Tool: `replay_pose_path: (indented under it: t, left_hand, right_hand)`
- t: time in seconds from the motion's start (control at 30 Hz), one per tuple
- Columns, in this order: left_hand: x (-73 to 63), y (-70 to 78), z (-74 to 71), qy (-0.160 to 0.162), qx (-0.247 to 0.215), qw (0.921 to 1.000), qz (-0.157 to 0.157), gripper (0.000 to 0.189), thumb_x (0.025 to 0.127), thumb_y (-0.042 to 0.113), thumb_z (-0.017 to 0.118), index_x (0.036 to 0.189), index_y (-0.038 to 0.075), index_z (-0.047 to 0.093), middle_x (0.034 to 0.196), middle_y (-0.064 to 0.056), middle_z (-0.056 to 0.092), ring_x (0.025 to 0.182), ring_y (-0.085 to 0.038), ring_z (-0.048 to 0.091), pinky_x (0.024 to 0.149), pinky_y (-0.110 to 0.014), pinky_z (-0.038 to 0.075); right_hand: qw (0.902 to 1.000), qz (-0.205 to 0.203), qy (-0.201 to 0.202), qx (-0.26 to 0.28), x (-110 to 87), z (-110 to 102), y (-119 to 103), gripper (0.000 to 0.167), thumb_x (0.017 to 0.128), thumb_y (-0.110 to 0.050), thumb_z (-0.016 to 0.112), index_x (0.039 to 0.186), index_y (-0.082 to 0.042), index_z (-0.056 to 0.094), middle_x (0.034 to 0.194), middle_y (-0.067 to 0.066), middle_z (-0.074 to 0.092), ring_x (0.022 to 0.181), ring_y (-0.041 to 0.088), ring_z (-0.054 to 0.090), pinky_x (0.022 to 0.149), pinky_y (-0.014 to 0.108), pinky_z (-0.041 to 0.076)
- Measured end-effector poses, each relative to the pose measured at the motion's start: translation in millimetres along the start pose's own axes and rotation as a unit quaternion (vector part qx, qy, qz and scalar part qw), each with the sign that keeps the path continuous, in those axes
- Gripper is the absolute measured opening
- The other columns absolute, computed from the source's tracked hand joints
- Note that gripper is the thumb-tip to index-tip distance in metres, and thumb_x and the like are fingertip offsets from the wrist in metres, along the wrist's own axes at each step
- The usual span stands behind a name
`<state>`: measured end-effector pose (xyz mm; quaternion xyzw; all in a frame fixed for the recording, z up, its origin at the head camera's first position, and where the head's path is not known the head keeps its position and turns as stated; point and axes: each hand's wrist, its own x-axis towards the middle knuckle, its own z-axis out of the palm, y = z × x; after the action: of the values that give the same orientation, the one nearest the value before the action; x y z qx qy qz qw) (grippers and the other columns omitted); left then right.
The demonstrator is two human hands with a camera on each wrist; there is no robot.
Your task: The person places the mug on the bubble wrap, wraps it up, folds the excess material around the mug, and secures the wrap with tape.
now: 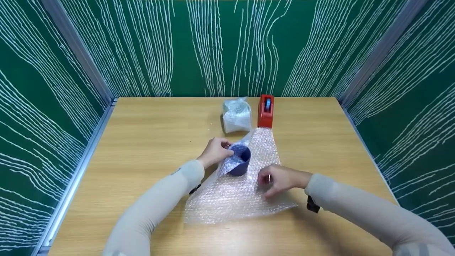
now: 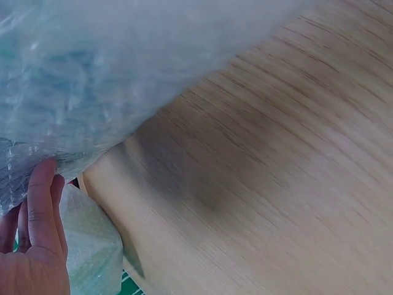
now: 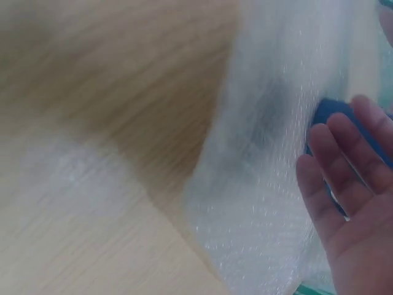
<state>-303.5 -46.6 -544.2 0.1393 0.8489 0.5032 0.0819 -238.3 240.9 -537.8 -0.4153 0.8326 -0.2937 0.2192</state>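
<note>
A dark blue cup point(image 1: 241, 167) stands on a sheet of clear bubble wrap point(image 1: 227, 199) spread over the table. With my left hand point(image 1: 216, 152) I pinch a flap of the wrap and hold it against the cup's rim and left side. In the left wrist view, the left hand's fingers point(image 2: 42, 209) press the wrap's edge, with the thumb hidden. My right hand point(image 1: 280, 179) is over the wrap to the right of the cup. The right wrist view shows its fingers point(image 3: 341, 163) loosely extended, gripping nothing, with a bit of the blue cup behind them.
A bundle wrapped in bubble wrap point(image 1: 237, 115) stands behind the cup. Beside it is a red tape dispenser point(image 1: 265, 112), at the wrap's far end. Green panels with white lines point(image 1: 227, 46) enclose the wooden table point(image 1: 142, 149) at the back and both sides.
</note>
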Motion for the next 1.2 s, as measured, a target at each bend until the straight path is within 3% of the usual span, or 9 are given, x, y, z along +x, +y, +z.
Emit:
replay_pose_path:
  t: [0.2, 0.47, 0.67, 0.83, 0.97, 1.03, 1.1, 1.2]
  left_hand:
    - [0.1, 0.8, -0.3, -0.006, -0.009, 0.9999, 0.001, 0.024, 0.084, 0.001, 0.075, 0.107, -0.003, 0.080, 0.095, -0.014, 0.079, 0.079, -0.012, 0.064, 0.076, -0.023, 0.058]
    - [0.7, 0.4, 0.0, -0.014, -0.011, 0.9998, 0.002, 0.023, 0.085, -0.001, 0.073, 0.107, -0.004, 0.079, 0.097, -0.014, 0.078, 0.080, -0.012, 0.063, 0.075, -0.022, 0.056]
    - [2.1, -1.7, 0.0, -0.012, -0.005, 0.9999, 0.004, 0.024, 0.085, 0.000, 0.073, 0.108, -0.004, 0.079, 0.097, -0.013, 0.078, 0.082, -0.012, 0.063, 0.077, -0.023, 0.057]
    - [2.7, -2.4, 1.1, -0.009, -0.003, 0.9999, -0.003, 0.025, 0.084, 0.001, 0.072, 0.108, -0.002, 0.079, 0.093, -0.009, 0.078, 0.081, -0.010, 0.064, 0.075, -0.021, 0.056]
    - [2.6, -1.5, 1.3, -0.008, -0.003, 1.0000, -0.003, 0.024, 0.085, 0.001, 0.073, 0.107, -0.002, 0.080, 0.092, -0.008, 0.077, 0.081, -0.010, 0.063, 0.074, -0.020, 0.055]
    - [2.5, -1.3, 1.3, -0.008, -0.004, 1.0000, -0.002, 0.024, 0.085, 0.000, 0.073, 0.107, -0.002, 0.080, 0.092, -0.008, 0.077, 0.081, -0.011, 0.063, 0.074, -0.020, 0.055]
    - [2.4, -1.1, 1.3, -0.007, -0.005, 1.0000, -0.001, 0.023, 0.085, 0.000, 0.073, 0.107, -0.002, 0.080, 0.092, -0.008, 0.077, 0.081, -0.011, 0.063, 0.074, -0.021, 0.055]
    - [2.1, -0.8, 0.9, -0.008, -0.007, 0.9999, -0.004, 0.023, 0.085, 0.000, 0.074, 0.107, -0.002, 0.080, 0.093, -0.007, 0.076, 0.081, -0.012, 0.063, 0.075, -0.022, 0.056]
  right_hand:
    - [0.9963, -0.011, -0.082, -0.021, -2.0, 11, -15, 0.040, 0.076, -0.035, 0.099, 0.086, -0.007, 0.073, 0.080, -0.002, 0.066, 0.075, -0.002, 0.051, 0.068, 0.015, 0.047]
    - [0.9822, 0.014, -0.165, -0.089, -2.2, 24, -28, 0.043, 0.071, -0.034, 0.101, 0.079, -0.016, 0.063, 0.077, -0.017, 0.054, 0.070, -0.006, 0.043, 0.063, 0.013, 0.037]
    - [0.9776, 0.019, -0.164, -0.131, -4.8, 21, -33, 0.025, 0.068, -0.006, 0.085, 0.079, -0.017, 0.066, 0.074, -0.015, 0.055, 0.067, -0.004, 0.043, 0.058, 0.016, 0.037]
    - [0.9765, 0.019, -0.156, -0.148, -7.1, 16, -34, 0.022, 0.066, 0.005, 0.068, 0.074, -0.016, 0.068, 0.068, -0.016, 0.054, 0.062, -0.003, 0.042, 0.054, 0.016, 0.035]
    - [0.9802, 0.010, -0.135, -0.145, -8.0, 12, -34, 0.018, 0.071, 0.003, 0.070, 0.069, -0.014, 0.066, 0.065, -0.014, 0.053, 0.059, -0.003, 0.041, 0.052, 0.015, 0.035]
    - [0.9812, 0.017, -0.134, -0.138, -8.8, 11, -34, 0.018, 0.077, -0.005, 0.078, 0.070, -0.015, 0.066, 0.065, -0.015, 0.054, 0.059, -0.004, 0.043, 0.053, 0.015, 0.036]
    - [0.9797, 0.028, -0.144, -0.136, -9.5, 13, -34, 0.024, 0.081, -0.017, 0.088, 0.072, -0.016, 0.065, 0.066, -0.016, 0.055, 0.060, -0.003, 0.044, 0.054, 0.015, 0.038]
    - [0.9728, 0.049, -0.171, -0.149, -10.9, 18, -35, 0.038, 0.074, -0.033, 0.100, 0.077, -0.019, 0.064, 0.070, -0.018, 0.055, 0.062, -0.003, 0.047, 0.056, 0.016, 0.040]
